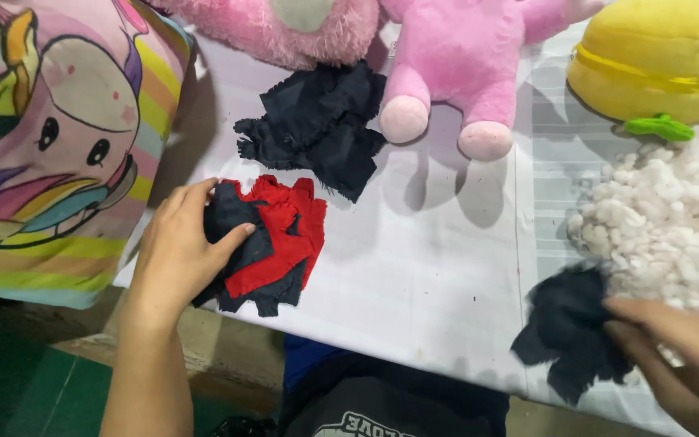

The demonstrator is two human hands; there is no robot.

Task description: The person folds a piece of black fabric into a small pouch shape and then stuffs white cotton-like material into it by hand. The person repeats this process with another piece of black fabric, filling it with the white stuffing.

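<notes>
My left hand presses flat on a small stack of red and dark navy fabric scraps at the near left edge of the white-covered table. My right hand pinches a separate dark navy fabric piece at the near right, beside a heap of white stuffing. A loose pile of dark navy scraps lies farther back, between the two hands and untouched.
A pink plush toy and a fuzzier pink one sit at the back. A yellow plush with a green tab is at the back right. A unicorn-print cushion leans at the left.
</notes>
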